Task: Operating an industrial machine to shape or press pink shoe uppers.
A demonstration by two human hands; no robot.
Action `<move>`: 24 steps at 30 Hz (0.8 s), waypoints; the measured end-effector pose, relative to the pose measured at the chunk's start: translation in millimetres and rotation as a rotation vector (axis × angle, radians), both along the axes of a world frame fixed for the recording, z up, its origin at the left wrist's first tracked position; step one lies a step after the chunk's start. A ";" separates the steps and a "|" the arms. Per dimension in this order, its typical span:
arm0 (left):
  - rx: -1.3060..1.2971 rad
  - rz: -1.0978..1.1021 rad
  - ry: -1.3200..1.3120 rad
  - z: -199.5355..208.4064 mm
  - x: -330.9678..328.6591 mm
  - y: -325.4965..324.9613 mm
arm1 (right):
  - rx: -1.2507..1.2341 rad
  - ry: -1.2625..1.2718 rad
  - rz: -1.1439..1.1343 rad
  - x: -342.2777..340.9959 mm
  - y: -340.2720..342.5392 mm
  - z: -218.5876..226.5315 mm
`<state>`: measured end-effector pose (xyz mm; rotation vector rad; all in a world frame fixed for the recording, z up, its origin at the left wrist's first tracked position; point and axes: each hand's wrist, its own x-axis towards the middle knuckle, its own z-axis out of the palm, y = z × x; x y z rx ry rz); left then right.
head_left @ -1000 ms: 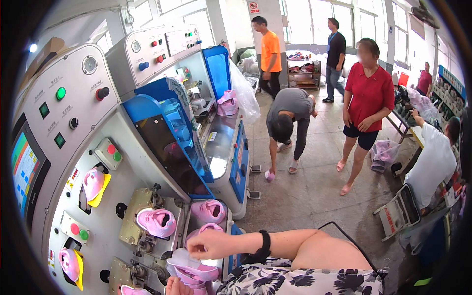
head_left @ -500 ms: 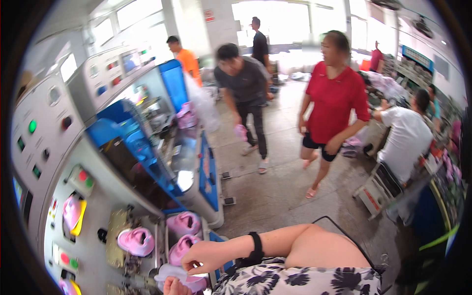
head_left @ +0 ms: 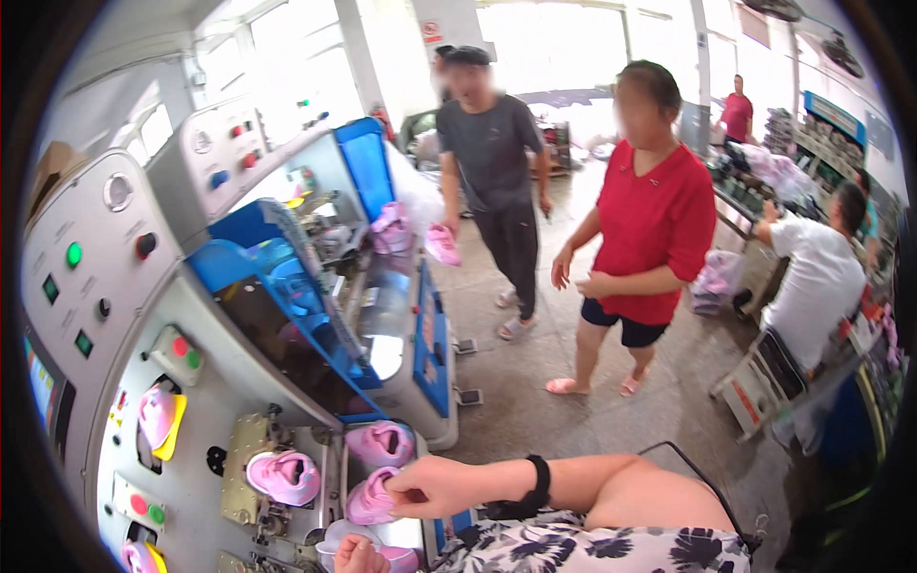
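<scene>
My right hand (head_left: 430,489), with a black band on its wrist, is closed in a pinch beside the opening of a pink shoe (head_left: 371,498). Whether its fingertips grip the shoe's edge or something small is not clear. At the lower edge, my left hand (head_left: 359,554) has its fingers curled together; what they hold, if anything, is hidden. Next to it lies a pale, whitish-pink shoe piece (head_left: 336,541). Another pink shoe (head_left: 380,443) sits just beyond on the same ledge. One more pink shoe (head_left: 285,477) is mounted on a brass-coloured machine fixture (head_left: 244,468).
At left stands a grey machine panel (head_left: 115,248) with buttons and pink pieces on yellow-edged holders (head_left: 174,430). Beyond is a blue-and-white machine (head_left: 435,353). A person in grey (head_left: 492,143) holds a pink shoe (head_left: 442,245); a person in red (head_left: 654,220) stands nearby. Someone in white (head_left: 812,258) sits right.
My right hand has risen slightly toward the nearer pink shoe's opening. The person in grey has straightened up with the shoe, and the person in red has brought both hands forward. The view has shifted.
</scene>
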<state>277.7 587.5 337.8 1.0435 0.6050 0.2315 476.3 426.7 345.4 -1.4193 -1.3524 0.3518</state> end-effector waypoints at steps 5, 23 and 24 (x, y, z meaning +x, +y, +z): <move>0.009 0.068 -0.034 2.5 -8.4 -0.4 | 0.037 0.016 0.047 2.3 17.6 -1.0; 0.017 0.494 -0.070 -4.5 -55.9 -7.0 | 0.007 0.005 0.433 3.3 100.9 -9.5; 0.028 0.522 -0.029 -8.3 -54.1 -4.4 | 0.000 -0.037 0.449 3.4 103.6 -9.8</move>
